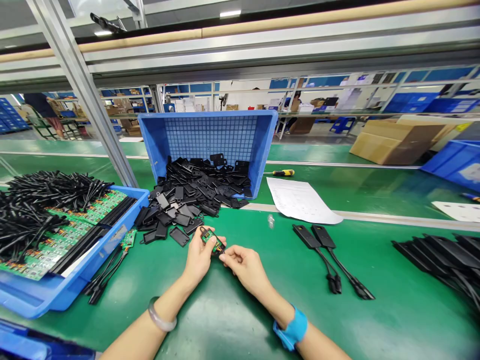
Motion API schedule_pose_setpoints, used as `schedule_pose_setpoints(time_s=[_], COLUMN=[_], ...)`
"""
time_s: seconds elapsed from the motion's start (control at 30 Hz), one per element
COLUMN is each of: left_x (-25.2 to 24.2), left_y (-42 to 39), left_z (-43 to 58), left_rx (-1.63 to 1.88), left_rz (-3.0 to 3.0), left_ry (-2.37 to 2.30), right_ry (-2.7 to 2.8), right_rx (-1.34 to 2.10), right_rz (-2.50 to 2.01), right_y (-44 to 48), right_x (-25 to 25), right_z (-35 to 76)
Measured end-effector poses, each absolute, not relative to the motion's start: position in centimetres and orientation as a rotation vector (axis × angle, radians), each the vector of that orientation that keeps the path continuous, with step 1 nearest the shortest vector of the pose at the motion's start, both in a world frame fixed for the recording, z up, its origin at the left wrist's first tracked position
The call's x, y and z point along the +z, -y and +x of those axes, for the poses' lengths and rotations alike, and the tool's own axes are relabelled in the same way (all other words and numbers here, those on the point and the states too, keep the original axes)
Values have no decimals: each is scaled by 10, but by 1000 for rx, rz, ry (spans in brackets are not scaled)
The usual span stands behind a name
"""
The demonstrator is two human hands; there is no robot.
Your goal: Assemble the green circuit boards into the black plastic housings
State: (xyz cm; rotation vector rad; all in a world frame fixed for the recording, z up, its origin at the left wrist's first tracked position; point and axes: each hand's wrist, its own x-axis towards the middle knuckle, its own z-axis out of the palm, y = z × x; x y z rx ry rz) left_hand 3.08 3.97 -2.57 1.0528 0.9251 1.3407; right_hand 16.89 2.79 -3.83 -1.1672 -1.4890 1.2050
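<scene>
A green circuit board (212,241) with orange wires sits in a small black plastic case (203,230) above the bench. My left hand (198,256) is closed around the case, its thumb lying on the board. With thumb and forefinger, my right hand (243,265) pinches the near right end of the case, where the wires run; any cable there is hidden by the fingers. Behind my hands, black case halves (183,207) spill from a tipped blue crate (208,116). To the left, several wired circuit boards (26,257) fill a blue tray (71,295).
Loose wired boards (108,270) lie beside the tray. Two cased cable units (324,242) are on the right, with several more (446,255) farther right. A paper sheet (302,200), a screwdriver (283,173) and a small clear piece (270,221) lie beyond. A metal post (86,95) rises at left.
</scene>
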Motion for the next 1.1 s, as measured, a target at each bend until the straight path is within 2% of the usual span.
schedule_pose_setpoints(time_s=[0.1,0.43,0.67,0.8,0.93,1.1], left_x=[-25,-17,-28,-26,-21,-27], left_y=[-39,-37,-37,-40,-42,-39], left_z=[31,27,30,30,28,32], left_rx=[1306,1219,1337,1319,1192,890], left_rz=[1022,976,1134,1117,1077,1278], left_ry=[-910,-853,-887,-912,-987,-994], right_ry=[1545,1587,1695,1712,1737,1898], right_rx=[1104,1300,953,912,832,383], right_rz=[-1164,-1115,-1280,-1244,-1144,-972], right_y=[-27,-33,-32,-34,-34,-33], right_x=[-39,-37,-40,-40,-35,-30], right_z=[170,172,169,169,175,185])
